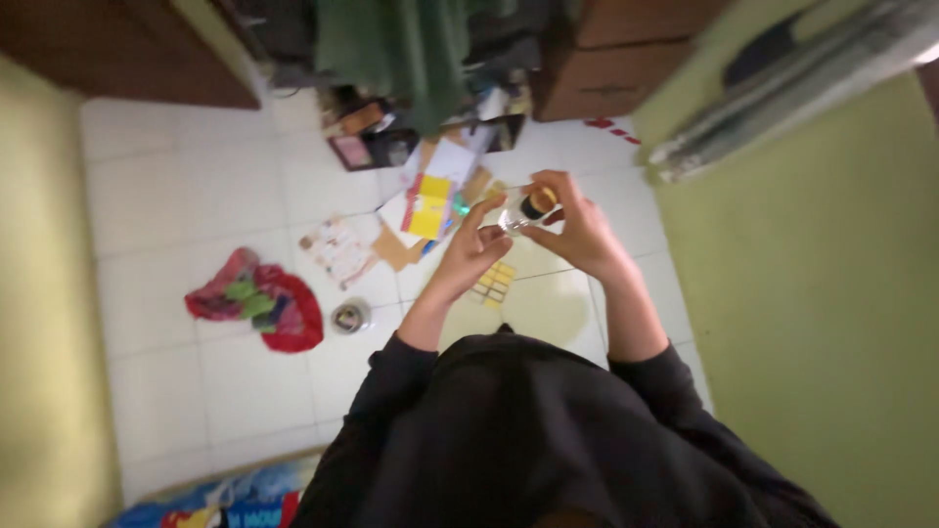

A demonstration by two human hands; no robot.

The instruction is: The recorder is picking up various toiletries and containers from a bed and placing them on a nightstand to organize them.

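both hands on small bottle (516,216): left hand (473,256) steadies it, right hand (577,233) pinches dark cap (537,203); cap-twisting step, needs firm counter-hold.

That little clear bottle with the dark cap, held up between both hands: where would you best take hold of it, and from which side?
Probably by the clear body of the bottle, from the left, where the left hand already meets it with its fingertips. The bottle lies tilted, its cap pointing up and right into the right hand, so the body is the part left free. The picture is blurred, so the exact contact is unclear.
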